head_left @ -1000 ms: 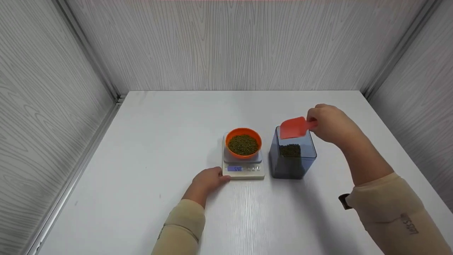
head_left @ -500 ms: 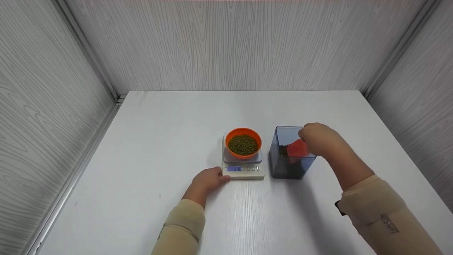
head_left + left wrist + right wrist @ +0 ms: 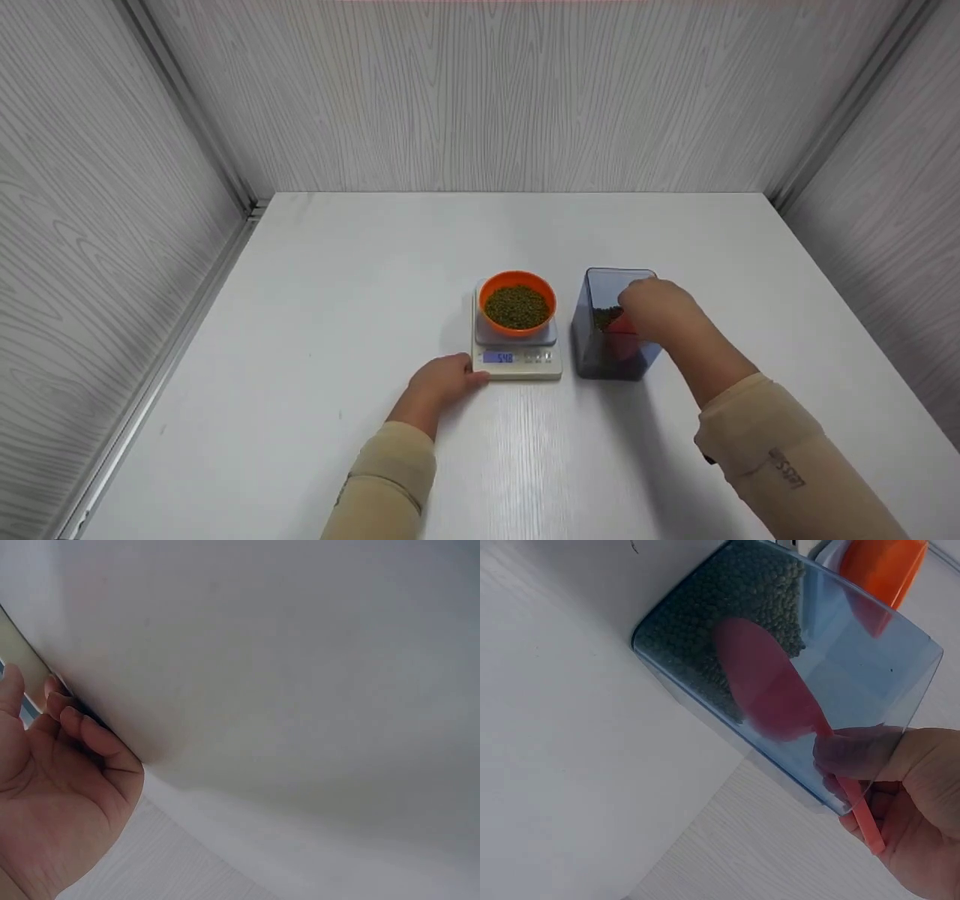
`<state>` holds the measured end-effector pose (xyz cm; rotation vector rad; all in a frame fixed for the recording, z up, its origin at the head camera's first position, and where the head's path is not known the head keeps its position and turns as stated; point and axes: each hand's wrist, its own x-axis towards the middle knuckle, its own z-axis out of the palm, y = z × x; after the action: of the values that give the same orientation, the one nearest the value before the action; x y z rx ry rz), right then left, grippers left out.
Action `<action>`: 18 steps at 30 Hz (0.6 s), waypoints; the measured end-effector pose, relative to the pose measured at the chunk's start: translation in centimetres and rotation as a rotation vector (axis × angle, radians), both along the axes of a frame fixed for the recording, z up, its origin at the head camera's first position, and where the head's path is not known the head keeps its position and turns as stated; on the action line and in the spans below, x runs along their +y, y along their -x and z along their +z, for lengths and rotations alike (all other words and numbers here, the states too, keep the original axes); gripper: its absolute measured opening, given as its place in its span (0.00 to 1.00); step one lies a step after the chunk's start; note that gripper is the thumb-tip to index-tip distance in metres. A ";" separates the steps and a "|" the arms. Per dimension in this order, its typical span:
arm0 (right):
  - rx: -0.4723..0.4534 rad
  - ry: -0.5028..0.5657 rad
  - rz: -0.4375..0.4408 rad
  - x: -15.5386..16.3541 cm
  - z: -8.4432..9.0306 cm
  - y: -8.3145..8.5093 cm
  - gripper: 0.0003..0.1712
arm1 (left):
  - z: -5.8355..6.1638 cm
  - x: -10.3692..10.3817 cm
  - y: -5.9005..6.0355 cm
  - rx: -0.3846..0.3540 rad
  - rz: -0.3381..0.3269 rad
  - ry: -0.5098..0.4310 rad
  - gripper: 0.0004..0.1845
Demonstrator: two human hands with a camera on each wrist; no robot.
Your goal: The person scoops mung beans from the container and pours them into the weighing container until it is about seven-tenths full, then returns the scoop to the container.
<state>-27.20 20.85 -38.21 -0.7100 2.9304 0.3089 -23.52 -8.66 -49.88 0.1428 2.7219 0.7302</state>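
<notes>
Red scoop (image 3: 769, 686), just plunged from above into the see-through container (image 3: 589, 354), three o'clock from the scale (image 3: 534, 369), now at the green grains (image 3: 772, 581): apparently digging in! Grasped by fingers of the right hand (image 3: 660, 310); gripping the scale's seven-o'clock corner with the left hand (image 3: 445, 378).

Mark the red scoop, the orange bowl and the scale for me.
Red scoop (image 3: 765, 682): right wrist view, on the blade.
Orange bowl (image 3: 517, 278): head view, inner far wall.
Scale (image 3: 498, 358): head view, on the display.
</notes>
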 end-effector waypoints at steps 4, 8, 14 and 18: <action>-0.057 -0.005 -0.022 0.1 -0.2 0.3 0.14 | -0.2 0.0 0.1 -0.018 0.014 -0.002 0.17; -0.116 -0.003 -0.024 0.3 -0.2 0.7 0.15 | -0.2 0.1 0.2 -0.029 0.020 0.002 0.18; -0.193 0.083 -0.057 0.7 -0.4 1.0 0.09 | -0.4 0.0 0.3 -0.028 0.009 0.005 0.18; -0.221 0.113 -0.042 0.8 -0.4 1.2 0.06 | -0.3 0.0 0.2 0.001 -0.012 0.018 0.20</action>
<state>-28.37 21.65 -38.62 -0.6491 2.7643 0.0561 -23.72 -8.71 -50.14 0.1552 2.7248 0.7026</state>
